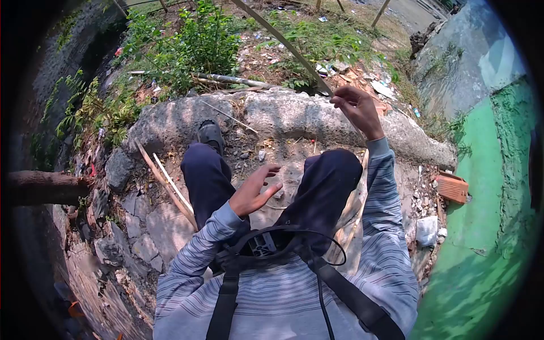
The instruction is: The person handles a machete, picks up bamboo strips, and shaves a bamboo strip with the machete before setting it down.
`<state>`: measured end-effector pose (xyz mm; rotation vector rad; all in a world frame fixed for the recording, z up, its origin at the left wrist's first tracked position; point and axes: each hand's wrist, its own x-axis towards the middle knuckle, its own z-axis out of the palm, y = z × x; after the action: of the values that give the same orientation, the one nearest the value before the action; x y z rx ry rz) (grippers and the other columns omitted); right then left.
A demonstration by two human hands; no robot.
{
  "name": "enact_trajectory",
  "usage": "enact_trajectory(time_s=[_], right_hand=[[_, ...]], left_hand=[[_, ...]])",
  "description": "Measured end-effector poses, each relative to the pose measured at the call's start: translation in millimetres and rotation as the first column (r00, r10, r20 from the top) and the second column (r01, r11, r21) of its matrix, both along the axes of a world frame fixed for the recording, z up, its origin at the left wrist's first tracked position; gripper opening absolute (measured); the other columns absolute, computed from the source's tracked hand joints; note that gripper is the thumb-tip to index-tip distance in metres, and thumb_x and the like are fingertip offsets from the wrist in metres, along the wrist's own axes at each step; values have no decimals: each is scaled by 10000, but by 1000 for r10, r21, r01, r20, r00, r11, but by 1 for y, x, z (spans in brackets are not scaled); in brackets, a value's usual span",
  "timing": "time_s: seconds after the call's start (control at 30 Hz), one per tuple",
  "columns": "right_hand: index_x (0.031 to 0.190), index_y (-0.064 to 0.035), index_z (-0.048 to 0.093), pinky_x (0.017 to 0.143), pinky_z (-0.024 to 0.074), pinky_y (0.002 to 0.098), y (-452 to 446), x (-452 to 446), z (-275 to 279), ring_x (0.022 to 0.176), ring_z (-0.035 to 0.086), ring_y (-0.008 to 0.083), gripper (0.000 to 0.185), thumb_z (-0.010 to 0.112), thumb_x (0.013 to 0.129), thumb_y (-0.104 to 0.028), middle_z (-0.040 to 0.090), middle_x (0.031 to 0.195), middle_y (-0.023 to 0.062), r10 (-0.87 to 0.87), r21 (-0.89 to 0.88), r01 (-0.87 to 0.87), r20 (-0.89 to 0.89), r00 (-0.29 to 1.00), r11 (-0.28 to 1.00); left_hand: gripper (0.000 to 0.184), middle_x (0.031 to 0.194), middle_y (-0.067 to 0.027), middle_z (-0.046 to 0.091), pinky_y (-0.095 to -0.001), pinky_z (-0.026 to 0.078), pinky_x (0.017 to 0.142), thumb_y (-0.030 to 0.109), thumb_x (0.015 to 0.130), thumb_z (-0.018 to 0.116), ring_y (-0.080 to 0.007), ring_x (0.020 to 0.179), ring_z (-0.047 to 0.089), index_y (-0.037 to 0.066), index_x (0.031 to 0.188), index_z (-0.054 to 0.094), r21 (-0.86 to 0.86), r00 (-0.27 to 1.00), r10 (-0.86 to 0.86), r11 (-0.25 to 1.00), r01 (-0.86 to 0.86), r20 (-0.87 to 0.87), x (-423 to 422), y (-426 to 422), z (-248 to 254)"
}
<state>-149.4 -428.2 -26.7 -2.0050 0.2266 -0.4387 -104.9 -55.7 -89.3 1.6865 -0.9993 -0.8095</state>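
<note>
My right hand is raised at the right, its thumb and fingers pinched around a long, thin strip that looks like split bamboo. The strip slants up and away to the top of the view; whether it goes on below the hand is hard to tell. My left hand hovers over my lap between the knees, fingers apart, holding nothing. Under it lies stony ground. A thin stick rests across the stone ledge in front of me.
Two wooden sticks lie left of my legs. A tree trunk juts in from the left. Right are an orange brick, a pale stone block and a green wall. Bushes and litter lie beyond the ledge.
</note>
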Motion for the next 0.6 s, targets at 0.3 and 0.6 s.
enact_trajectory(time_s=[0.3, 0.6], right_hand=[[1116, -37, 747, 841, 632, 336, 77, 68, 86, 893, 763, 213, 220, 755, 909, -110, 773, 985, 125, 163, -57, -153, 358, 920, 987], [1133, 4, 704, 808, 612, 304, 99, 43, 111, 908, 745, 205, 218, 715, 950, -114, 753, 1026, 128, 73, 404, -314, 511, 856, 859]], left_hand=[[814, 1591, -240, 348, -502, 368, 1177, 351, 969, 715, -366, 1465, 386, 13, 1563, 273, -266, 892, 311, 936, -228, 328, 85, -61, 49], [305, 785, -11, 573, -258, 506, 666, 305, 1105, 479, -94, 728, 592, 26, 1114, 601, -361, 991, 132, 925, -123, 2, 77, -69, 32]])
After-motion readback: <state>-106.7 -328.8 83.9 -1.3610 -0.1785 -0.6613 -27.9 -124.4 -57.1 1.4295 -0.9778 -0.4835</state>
